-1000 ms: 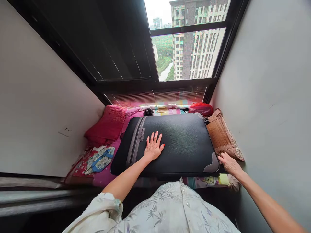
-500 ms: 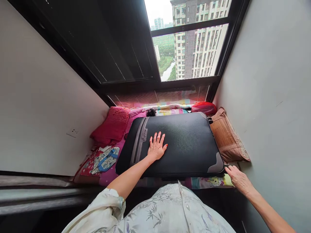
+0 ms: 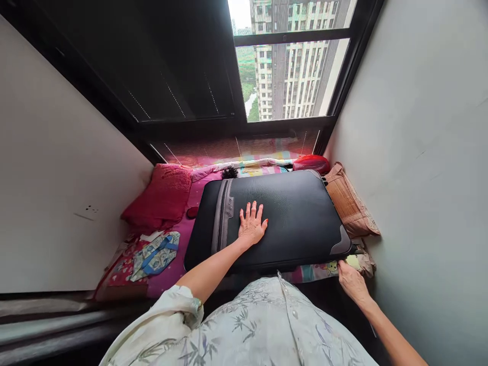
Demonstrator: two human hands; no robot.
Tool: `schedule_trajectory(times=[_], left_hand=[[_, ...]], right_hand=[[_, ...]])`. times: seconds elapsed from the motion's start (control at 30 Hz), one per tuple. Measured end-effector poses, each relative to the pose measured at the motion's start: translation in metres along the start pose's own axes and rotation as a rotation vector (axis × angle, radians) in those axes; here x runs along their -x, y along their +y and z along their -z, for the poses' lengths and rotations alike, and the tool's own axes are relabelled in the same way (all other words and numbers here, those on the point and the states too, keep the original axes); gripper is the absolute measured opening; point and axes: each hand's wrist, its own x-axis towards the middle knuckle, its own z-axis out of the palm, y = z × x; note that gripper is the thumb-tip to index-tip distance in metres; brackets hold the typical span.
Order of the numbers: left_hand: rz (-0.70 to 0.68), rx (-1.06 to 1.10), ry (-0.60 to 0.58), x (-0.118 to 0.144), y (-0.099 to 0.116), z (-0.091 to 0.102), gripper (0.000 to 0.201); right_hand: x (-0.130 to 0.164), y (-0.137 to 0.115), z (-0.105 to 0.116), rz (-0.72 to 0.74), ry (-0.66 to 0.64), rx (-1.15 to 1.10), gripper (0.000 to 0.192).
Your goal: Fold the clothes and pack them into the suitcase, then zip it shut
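Observation:
A black suitcase (image 3: 290, 213) with grey-brown trim lies flat and closed on a cushioned window ledge. My left hand (image 3: 252, 223) rests palm down on its lid, fingers spread, just right of the trimmed strip (image 3: 221, 213). At the near right corner, my right hand (image 3: 353, 279) has its fingers bent in against the suitcase's front edge. What those fingertips pinch, if anything, is hidden. Grey-brown corner patches (image 3: 341, 240) cover the suitcase's right-hand corners.
A pink pillow (image 3: 162, 195) and a patterned cloth item with blue straps (image 3: 156, 254) lie to the left. On the right, a brown cushion (image 3: 348, 201) leans by the wall, with a red bundle (image 3: 311, 163) behind. A window (image 3: 290, 81) rises beyond the ledge.
My right hand has moved from the suitcase's right side around the near corner to the front edge. My left hand has shifted slightly right across the lid. The view has turned slightly.

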Motion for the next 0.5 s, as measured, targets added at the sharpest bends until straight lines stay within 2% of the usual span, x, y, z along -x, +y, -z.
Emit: schedule_trajectory(times=[0.2,0.3,0.37,0.4,0.43,0.5], left_hand=[[-0.064,0.216,0.008,0.012,0.005,0.007,0.060],[-0.108,0.490,0.035,0.034,0.018,0.012,0.046],[-0.160,0.747,0.001,0.057,0.026,0.014,0.033],[-0.190,0.877,-0.077,0.069,0.028,0.014,0.030],[-0.220,0.995,-0.207,0.081,0.029,0.014,0.029],[-0.268,1.153,-0.584,0.103,0.026,0.008,0.026]], right_hand=[[0.020,-0.092,0.012,-0.140,-0.114,-0.053,0.030],[0.027,-0.142,0.011,-0.146,-0.158,-0.093,0.029],[0.030,-0.173,0.010,-0.133,-0.187,-0.123,0.027],[0.031,-0.186,0.011,-0.127,-0.203,-0.142,0.027],[0.031,-0.198,0.012,-0.117,-0.222,-0.161,0.026],[0.032,-0.217,0.015,-0.102,-0.262,-0.182,0.026]])
